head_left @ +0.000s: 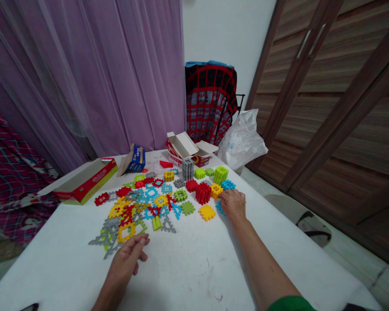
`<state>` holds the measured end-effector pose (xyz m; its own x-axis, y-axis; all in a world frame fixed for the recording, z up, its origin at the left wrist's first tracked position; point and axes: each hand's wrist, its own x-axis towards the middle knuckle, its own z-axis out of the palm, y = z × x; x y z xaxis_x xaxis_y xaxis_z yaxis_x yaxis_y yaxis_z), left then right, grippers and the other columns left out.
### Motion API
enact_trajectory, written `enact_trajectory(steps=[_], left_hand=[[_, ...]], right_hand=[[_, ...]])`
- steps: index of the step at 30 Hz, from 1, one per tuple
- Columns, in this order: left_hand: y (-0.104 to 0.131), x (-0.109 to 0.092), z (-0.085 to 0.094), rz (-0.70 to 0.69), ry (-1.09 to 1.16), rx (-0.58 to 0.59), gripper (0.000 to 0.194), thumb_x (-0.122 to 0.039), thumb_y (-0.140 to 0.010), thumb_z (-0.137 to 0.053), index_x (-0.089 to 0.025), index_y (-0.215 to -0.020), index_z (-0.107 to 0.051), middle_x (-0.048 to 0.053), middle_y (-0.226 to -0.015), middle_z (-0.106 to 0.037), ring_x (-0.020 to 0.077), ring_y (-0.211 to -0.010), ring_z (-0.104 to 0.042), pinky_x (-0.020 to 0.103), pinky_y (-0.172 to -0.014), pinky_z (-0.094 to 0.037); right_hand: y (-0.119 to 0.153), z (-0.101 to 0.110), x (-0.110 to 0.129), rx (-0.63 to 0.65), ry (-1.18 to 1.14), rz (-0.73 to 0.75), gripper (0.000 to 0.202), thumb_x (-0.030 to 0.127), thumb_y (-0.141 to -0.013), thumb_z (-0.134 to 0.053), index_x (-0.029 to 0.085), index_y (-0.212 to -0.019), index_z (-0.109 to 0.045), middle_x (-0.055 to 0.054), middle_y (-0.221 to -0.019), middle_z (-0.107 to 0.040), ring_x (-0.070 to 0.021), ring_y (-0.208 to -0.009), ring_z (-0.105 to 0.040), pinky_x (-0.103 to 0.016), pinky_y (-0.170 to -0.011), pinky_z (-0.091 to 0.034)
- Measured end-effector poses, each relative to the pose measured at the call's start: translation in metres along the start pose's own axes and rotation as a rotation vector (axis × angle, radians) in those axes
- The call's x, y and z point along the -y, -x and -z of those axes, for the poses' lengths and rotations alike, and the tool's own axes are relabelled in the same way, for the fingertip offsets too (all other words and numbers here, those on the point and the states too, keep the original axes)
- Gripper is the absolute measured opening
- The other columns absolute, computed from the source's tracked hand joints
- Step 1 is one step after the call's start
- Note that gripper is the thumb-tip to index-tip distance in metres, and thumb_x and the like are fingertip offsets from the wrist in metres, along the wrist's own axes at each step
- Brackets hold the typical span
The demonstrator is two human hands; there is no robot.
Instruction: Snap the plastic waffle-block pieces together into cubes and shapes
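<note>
My right hand (234, 204) is at the right of the table, its fingers curled down onto a blue toothed building tile (220, 208) partly hidden under them. Close by its fingertips lies a yellow window tile (216, 190), with more blue tiles (228, 185) just beyond. My left hand (129, 255) hovers near the front of a loose heap, holding nothing, fingers loosely apart. At its fingertips are a yellow square frame tile (126, 233) and several grey triangular tiles. Stacks of red tiles (203, 193), grey tiles (188, 169) and green tiles (221, 174) stand upright in the middle.
An opened red-and-green box (99, 181) lies at the left edge of the white table (181, 268). Behind the tiles are a blue box (137, 158), opened red-and-white boxes (184, 147) and a clear plastic bag (241, 140). A wooden wardrobe (330, 95) stands at right.
</note>
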<state>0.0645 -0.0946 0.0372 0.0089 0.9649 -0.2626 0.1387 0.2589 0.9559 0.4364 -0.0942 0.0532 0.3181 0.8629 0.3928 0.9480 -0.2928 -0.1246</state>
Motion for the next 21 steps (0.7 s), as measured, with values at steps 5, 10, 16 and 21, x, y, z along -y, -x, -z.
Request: enact_trajectory(steps=[5, 10, 16, 21], left_hand=[[0.001, -0.002, -0.001, -0.002, 0.001, 0.000, 0.054, -0.053, -0.055, -0.074, -0.016, -0.093, -0.070, 0.012, -0.094, -0.072, 0.0126, -0.053, -0.056, 0.018, -0.032, -0.031], [0.001, -0.002, 0.000, 0.010, 0.000, -0.002, 0.054, -0.053, -0.054, -0.075, -0.017, -0.093, -0.070, 0.011, -0.094, -0.071, 0.0125, -0.053, -0.056, 0.018, -0.032, -0.030], [0.001, -0.004, 0.000, 0.002, 0.037, -0.008, 0.052, -0.051, -0.056, -0.075, -0.016, -0.093, -0.070, 0.011, -0.095, -0.071, 0.0118, -0.054, -0.056, 0.019, -0.033, -0.032], [0.005, -0.014, 0.004, 0.013, 0.184, -0.049, 0.057, -0.051, -0.051, -0.078, -0.014, -0.093, -0.069, 0.010, -0.094, -0.069, 0.0089, -0.051, -0.053, 0.018, -0.033, -0.028]], right_hand=[[-0.002, -0.002, 0.002, 0.019, 0.006, -0.006, 0.024, 0.014, -0.086, -0.055, 0.024, -0.088, -0.077, -0.005, -0.094, -0.072, -0.0222, -0.094, -0.054, -0.036, -0.081, -0.030], [-0.003, -0.003, 0.003, 0.019, 0.009, -0.008, 0.024, 0.014, -0.085, -0.055, 0.023, -0.086, -0.076, -0.005, -0.093, -0.073, -0.0226, -0.093, -0.055, -0.037, -0.080, -0.029], [-0.001, -0.005, -0.003, -0.040, -0.018, -0.013, 0.025, 0.012, -0.083, -0.053, 0.022, -0.085, -0.076, -0.005, -0.092, -0.073, -0.0228, -0.094, -0.055, -0.036, -0.080, -0.028], [0.003, -0.005, -0.009, -0.261, -0.099, 0.010, 0.024, 0.013, -0.083, -0.050, 0.021, -0.081, -0.073, -0.006, -0.090, -0.072, -0.0225, -0.089, -0.055, -0.034, -0.078, -0.030]])
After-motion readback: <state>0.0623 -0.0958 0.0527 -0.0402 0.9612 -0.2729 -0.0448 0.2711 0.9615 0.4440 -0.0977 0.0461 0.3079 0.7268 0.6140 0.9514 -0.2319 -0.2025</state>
